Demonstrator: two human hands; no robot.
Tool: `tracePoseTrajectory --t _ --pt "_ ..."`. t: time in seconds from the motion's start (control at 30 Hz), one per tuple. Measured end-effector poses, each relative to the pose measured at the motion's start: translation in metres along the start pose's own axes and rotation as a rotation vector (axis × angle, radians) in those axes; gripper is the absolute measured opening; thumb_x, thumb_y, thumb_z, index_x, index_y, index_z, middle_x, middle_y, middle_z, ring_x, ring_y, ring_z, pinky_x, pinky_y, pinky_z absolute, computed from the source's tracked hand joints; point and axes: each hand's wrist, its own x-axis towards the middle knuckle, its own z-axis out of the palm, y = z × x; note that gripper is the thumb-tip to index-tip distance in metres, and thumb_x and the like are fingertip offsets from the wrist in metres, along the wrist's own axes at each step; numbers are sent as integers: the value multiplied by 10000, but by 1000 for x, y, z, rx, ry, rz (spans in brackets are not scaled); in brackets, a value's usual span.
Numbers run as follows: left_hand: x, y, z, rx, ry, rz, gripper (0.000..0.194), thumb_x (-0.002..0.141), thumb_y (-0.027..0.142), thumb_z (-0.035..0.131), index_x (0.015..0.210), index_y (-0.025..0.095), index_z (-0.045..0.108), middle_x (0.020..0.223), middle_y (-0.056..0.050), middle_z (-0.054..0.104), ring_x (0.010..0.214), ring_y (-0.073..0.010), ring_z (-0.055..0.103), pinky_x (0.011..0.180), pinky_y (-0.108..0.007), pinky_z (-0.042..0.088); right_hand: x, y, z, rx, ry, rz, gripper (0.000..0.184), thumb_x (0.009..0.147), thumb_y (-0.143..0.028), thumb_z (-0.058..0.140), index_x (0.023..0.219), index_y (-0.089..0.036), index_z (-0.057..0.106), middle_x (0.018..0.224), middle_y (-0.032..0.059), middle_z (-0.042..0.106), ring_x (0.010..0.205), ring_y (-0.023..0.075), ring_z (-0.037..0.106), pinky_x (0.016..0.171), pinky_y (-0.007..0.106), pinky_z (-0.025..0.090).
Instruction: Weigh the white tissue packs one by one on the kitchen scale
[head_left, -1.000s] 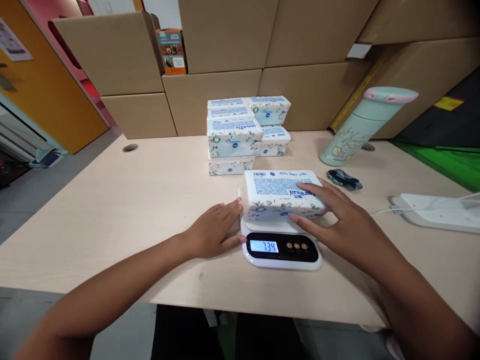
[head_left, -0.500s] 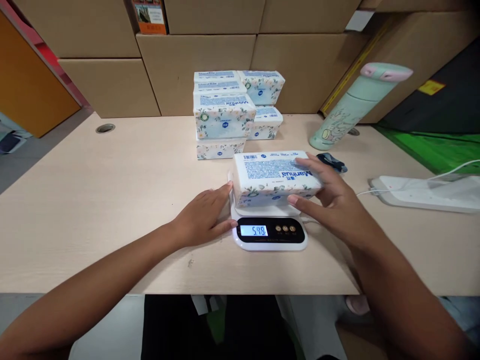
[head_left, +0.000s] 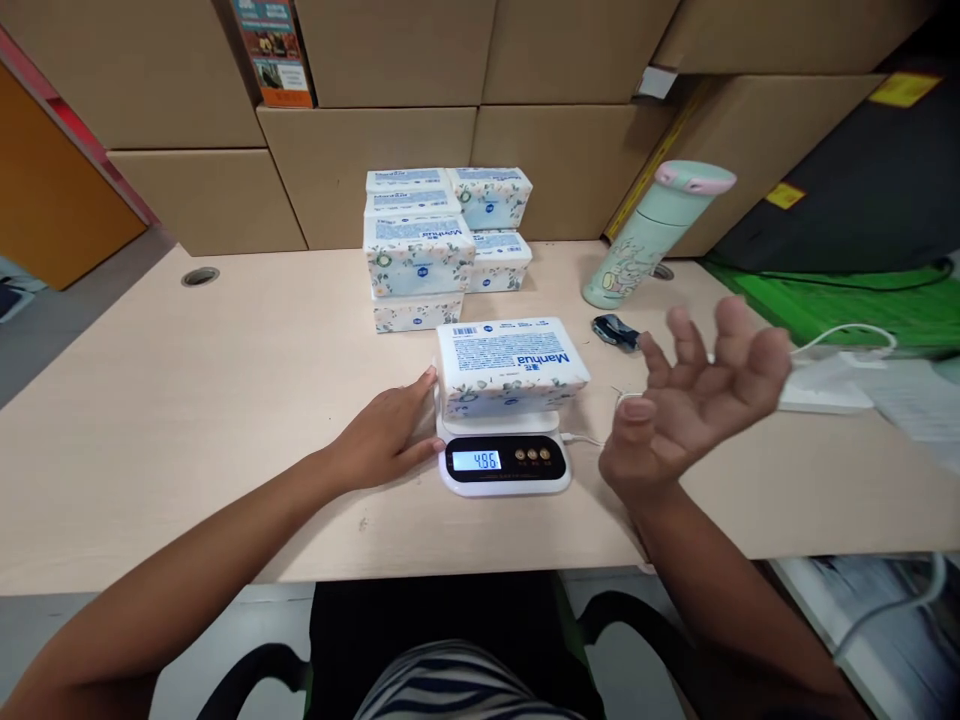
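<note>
A white digital kitchen scale (head_left: 508, 485) sits near the front of the desk, its lit display showing digits that look like 486. On its platform rests a soft pack of tissues (head_left: 514, 365) with a flower print, lying flat. My left hand (head_left: 386, 437) lies on the desk with fingers stretched out, the index finger and thumb touching the scale's left side. Raised to the right of the scale, my right hand (head_left: 694, 400) has its palm turned up and fingers apart, holding nothing. Behind the scale, more tissue packs (head_left: 420, 265) are stacked in two columns.
A mint-green bottle (head_left: 649, 240) stands at the back right, with a small dark object (head_left: 616, 332) in front of it. A white power strip (head_left: 825, 390) and cables lie to the right. Cardboard boxes (head_left: 367, 180) line the back edge of the desk (head_left: 187, 400).
My right hand has let go of the tissue pack and moved up and right, turning palm up. The pack stays on the scale, whose reading has dropped. My left hand stays beside the scale.
</note>
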Motion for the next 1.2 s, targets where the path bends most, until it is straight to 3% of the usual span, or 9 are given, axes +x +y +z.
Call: tracePoseTrajectory --t 0.1,0.2,0.33,0.47,0.57,0.7,0.93,1.0,1.2 --pt "1 1 -4 -42 -9 -3 987 1041 490 586 1762 291 -58 1661 -201 523 1303 -413 668 1009 -619 588 -5 4 7 -63 -84 16 1037 969 -558 403 1655 -315 -336 1774 220 177 1541 500 449 1078 708 500" --pt "-1 1 -5 -56 -15 7 983 1049 481 588 1756 320 -76 1708 -199 459 1365 -412 646 1058 -644 578 -9 9 13 -35 -117 -77 983 982 -525 369 1667 -303 -300 1750 239 195 1515 461 493 1095 692 498" --pt "-7 -4 -6 -70 145 85 882 1083 417 559 1745 387 -22 1660 -179 524 1265 -323 723 1006 -567 636 -12 16 15 23 -121 -125 930 978 -483 372 1679 -340 -223 1743 215 219 1501 442 507 1107 692 493" --pt "-7 -8 -10 -30 409 148 769 1078 312 579 1724 377 167 1344 -111 706 976 -198 751 866 -411 656 -14 18 14 3 -138 -63 1030 948 -479 448 1682 -311 -254 1742 217 249 1502 469 494 1105 697 484" --pt "-3 -6 -12 -35 537 200 702 1065 239 578 1692 334 276 939 12 664 743 -127 645 703 -279 582 -12 16 14 6 -119 -38 1039 958 -485 432 1683 -275 -282 1740 226 258 1500 480 492 1100 700 488" --pt "-2 1 -13 16 554 238 641 1044 190 573 1640 302 366 676 108 441 533 -96 442 553 -221 426 -10 10 15 -31 -130 21 1034 977 -457 410 1654 -286 -353 1723 228 300 1487 472 515 1099 718 488" --pt "-6 7 -11 113 526 217 530 1049 219 547 1555 291 405 599 128 462 471 -102 433 538 -224 399 -11 8 13 0 -108 36 1039 981 -526 398 1647 -294 -364 1727 231 292 1494 486 504 1097 712 491" --pt "-6 7 -12 131 532 218 493 1053 227 542 1528 281 424 608 124 482 471 -99 440 531 -218 399 -11 12 15 23 -94 20 995 993 -528 396 1672 -313 -298 1718 222 308 1494 481 505 1111 719 481" --pt "-6 7 -14 142 536 248 446 1057 227 536 1495 250 456 632 120 510 492 -87 465 536 -200 419 -14 26 30 315 33 -283 757 1015 -535 541 1680 -442 191 1672 114 393 1454 394 563 1154 716 481"
